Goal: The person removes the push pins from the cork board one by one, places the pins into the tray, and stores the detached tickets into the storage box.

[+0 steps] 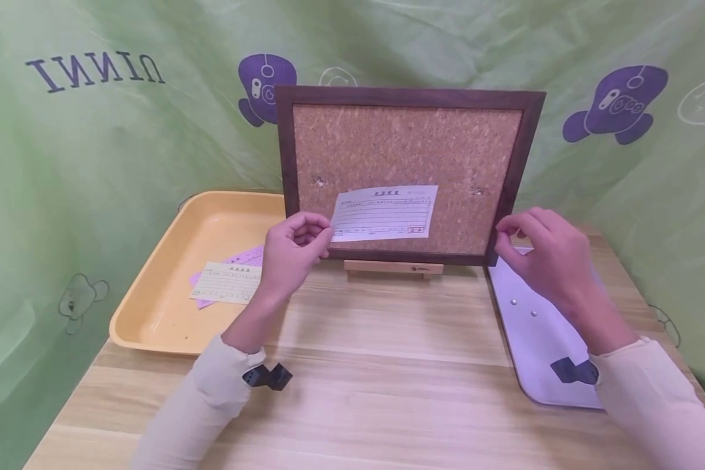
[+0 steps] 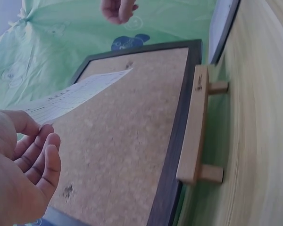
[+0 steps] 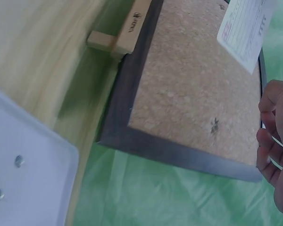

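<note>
My left hand (image 1: 296, 251) pinches the left edge of a white printed slip (image 1: 384, 212) between thumb and fingers. In the head view, the slip is in front of the lower part of a dark-framed cork board (image 1: 411, 143); the left wrist view has it standing off from the cork. My right hand (image 1: 549, 254) is by the frame's lower right corner, fingers curled, thumb and index tips close together. No object shows between those tips, and a very small one could be hidden. Seen from the right wrist, the right hand (image 3: 278, 146) is apart from the slip.
The board leans on a small wooden stand (image 1: 393, 267). At left, a yellow tray (image 1: 153, 287) holds a pale yellow slip (image 1: 226, 281) over a pink slip (image 1: 202, 303). At right lies a lilac flat panel (image 1: 540, 365) with two silvery studs (image 1: 514, 302). A green printed curtain (image 1: 153, 130) hangs behind.
</note>
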Available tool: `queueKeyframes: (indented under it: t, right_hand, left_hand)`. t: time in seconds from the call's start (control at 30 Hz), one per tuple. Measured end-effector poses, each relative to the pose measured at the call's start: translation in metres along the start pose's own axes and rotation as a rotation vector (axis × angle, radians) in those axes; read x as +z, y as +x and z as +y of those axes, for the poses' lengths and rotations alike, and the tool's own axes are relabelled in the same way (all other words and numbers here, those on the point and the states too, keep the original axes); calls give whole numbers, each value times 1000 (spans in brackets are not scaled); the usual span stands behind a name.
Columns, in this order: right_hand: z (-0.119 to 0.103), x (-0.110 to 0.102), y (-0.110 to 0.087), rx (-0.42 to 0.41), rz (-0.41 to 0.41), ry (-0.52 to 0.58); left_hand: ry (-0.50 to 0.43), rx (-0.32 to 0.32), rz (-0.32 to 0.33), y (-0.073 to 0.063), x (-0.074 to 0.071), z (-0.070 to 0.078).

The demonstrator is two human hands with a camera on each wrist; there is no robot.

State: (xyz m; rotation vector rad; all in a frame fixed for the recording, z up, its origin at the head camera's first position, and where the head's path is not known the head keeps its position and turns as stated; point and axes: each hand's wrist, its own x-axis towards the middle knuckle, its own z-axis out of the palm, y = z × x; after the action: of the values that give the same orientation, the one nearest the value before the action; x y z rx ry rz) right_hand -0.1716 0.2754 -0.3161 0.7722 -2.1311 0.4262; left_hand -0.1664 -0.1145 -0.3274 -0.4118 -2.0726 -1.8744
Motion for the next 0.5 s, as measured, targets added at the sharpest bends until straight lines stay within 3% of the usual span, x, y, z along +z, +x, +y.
queueKeyframes:
  t: [0.5]
  right_hand:
    - [20,-10,-34,39,-35,-48]
  left_hand:
    - [11,-34,98,-5,-57,-5]
